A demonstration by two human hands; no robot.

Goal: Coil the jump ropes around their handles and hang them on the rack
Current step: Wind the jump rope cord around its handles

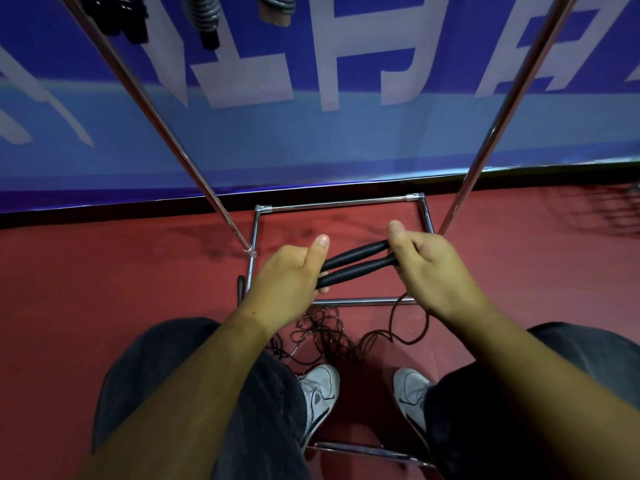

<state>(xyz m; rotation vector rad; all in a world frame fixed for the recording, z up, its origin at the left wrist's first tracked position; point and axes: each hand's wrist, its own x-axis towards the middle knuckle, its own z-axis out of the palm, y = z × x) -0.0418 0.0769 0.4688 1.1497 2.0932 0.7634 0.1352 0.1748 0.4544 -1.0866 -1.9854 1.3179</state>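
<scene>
Head view: two handles (356, 263) are held side by side at centre, gripped at their 9 o'clock ends by the left hand (287, 271) and at their 3 o'clock ends by the right hand (433, 268). The rope (329, 334) lies loose at 6 o'clock. Coiled ropes (204, 15) appear already hung on the rack (339, 202) at 11 o'clock. Coiling and hanging of this rope are judged outstanding.
</scene>
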